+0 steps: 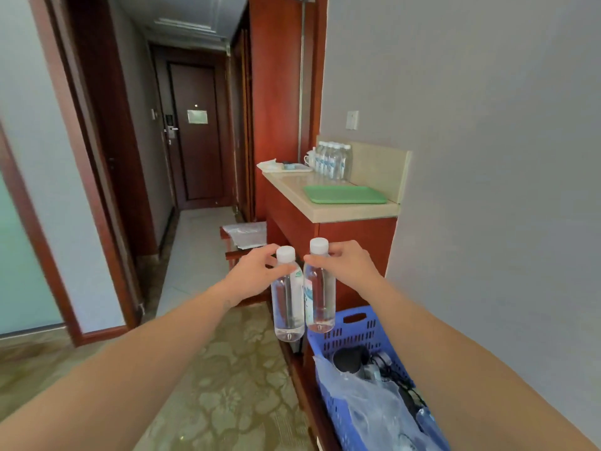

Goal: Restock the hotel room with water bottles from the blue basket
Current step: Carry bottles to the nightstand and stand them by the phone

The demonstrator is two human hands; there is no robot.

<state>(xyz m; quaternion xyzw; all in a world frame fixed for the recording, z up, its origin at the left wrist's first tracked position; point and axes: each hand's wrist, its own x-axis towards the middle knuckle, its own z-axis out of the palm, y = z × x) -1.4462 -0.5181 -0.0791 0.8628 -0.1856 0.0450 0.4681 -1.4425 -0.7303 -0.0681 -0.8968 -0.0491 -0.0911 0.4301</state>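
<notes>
Water bottles (288, 301) hang upright from left hand (257, 275) and right hand (349, 265).

A: Counter (289, 185), approach?
B: Open from the front and the aisle side. Wall on the right, backsplash (377, 167) behind.
A: On top?
B: Green tray (344, 194) near right. Row of bottles (333, 159) and a mug (309, 158) along the back. White tray (286, 167) at the far left corner. Bare stone strip between the trays.
A: Lower?
B: Left hand (257, 275) grips the left-hand bottle (288, 301), right hand (351, 265) the right-hand bottle (320, 294), side by side before the cabinet face. Blue basket (354, 336) below right, plastic bag (367, 405) inside. Low wooden rack (232, 254) juts into the aisle.
</notes>
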